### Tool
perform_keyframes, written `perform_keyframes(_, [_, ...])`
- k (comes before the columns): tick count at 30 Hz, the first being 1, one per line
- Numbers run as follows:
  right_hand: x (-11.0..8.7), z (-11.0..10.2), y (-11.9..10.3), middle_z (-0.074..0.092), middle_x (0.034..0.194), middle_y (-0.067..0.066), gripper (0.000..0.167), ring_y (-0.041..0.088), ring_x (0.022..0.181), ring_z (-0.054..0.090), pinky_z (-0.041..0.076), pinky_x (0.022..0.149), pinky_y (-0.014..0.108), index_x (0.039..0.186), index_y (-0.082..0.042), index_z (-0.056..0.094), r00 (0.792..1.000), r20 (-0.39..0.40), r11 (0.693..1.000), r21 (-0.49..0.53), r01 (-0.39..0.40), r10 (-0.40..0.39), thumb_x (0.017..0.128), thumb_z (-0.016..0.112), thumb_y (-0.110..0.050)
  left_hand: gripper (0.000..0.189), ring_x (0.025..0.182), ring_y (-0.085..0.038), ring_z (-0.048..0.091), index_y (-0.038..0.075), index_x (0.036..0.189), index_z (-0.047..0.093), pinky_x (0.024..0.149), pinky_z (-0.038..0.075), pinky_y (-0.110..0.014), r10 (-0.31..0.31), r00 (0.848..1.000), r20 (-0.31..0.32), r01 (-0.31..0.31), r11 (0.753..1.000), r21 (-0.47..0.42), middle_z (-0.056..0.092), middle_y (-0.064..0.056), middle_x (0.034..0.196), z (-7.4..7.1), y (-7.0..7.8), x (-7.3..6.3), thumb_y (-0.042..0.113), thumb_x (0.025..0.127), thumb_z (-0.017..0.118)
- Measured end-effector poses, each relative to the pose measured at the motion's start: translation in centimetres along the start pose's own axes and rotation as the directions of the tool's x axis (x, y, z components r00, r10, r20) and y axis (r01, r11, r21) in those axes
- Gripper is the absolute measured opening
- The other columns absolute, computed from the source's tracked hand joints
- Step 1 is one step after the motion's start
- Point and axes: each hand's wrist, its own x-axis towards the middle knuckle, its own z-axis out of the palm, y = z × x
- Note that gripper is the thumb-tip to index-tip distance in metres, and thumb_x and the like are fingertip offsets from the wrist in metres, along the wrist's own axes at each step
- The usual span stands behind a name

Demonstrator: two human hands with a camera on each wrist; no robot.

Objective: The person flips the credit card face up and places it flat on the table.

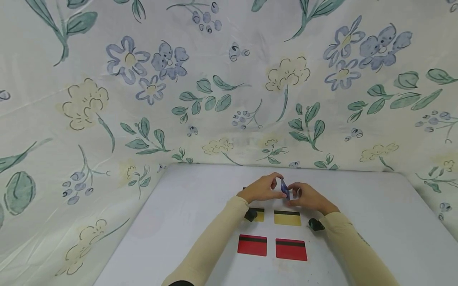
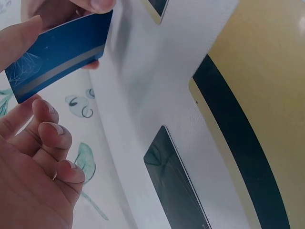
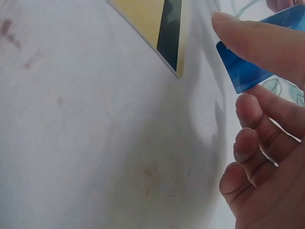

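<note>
A blue card [image 1: 284, 189] is held up on edge above the back part of the white table, between both hands. My left hand [image 1: 262, 188] pinches it by its edges, thumb on one side and a finger on the other. In the left wrist view the blue card [image 2: 62, 55] carries a silver stripe and fine white lines. My right hand [image 1: 308, 197] pinches the card's other end between thumb and index finger; its remaining fingers curl loosely in the right wrist view. A dark card [image 2: 174, 179] lies on the table near my left hand, mostly hidden in the head view.
Two gold cards with black stripes lie below the hands, the right one [image 1: 287, 218] in plain sight, the left one [image 1: 260, 215] partly covered. Nearer are two red cards [image 1: 252, 245] [image 1: 291, 249]. Behind the table [image 1: 161, 222] hangs a floral cloth [image 1: 229, 79].
</note>
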Motion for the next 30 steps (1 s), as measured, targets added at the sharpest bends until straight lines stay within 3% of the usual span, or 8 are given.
perform_keyframes(20, [0.1, -0.7, 0.6, 0.056, 0.097, 0.008, 0.062, 0.022, 0.091, 0.050, 0.042, 0.076, 0.034, 0.131, 0.002, 0.061, 1.000, -0.002, 1.000, -0.009, -0.017, 0.017, 0.081, 0.088, -0.023, 0.065, 0.077, -0.009, 0.046, 0.011, 0.146, 0.048, 0.067, 0.038, -0.021, -0.045, 0.999, -0.008, 0.045, 0.999, -0.002, 0.052, 0.000, 0.092, -0.4, -1.3, -0.7, 0.039, 0.094, 0.075])
perform_keyframes(30, [0.1, -0.7, 0.8, 0.055, 0.096, 0.007, 0.059, 0.021, 0.091, 0.050, 0.042, 0.075, 0.033, 0.129, 0.001, 0.062, 1.000, 0.010, 1.000, -0.015, -0.016, 0.016, 0.081, 0.088, -0.023, 0.062, 0.075, -0.008, 0.045, 0.011, 0.145, 0.049, 0.066, 0.038, -0.021, -0.028, 1.000, 0.001, 0.028, 0.999, 0.023, 0.050, 0.001, 0.090, -0.4, -1.7, -0.7, 0.037, 0.095, 0.074])
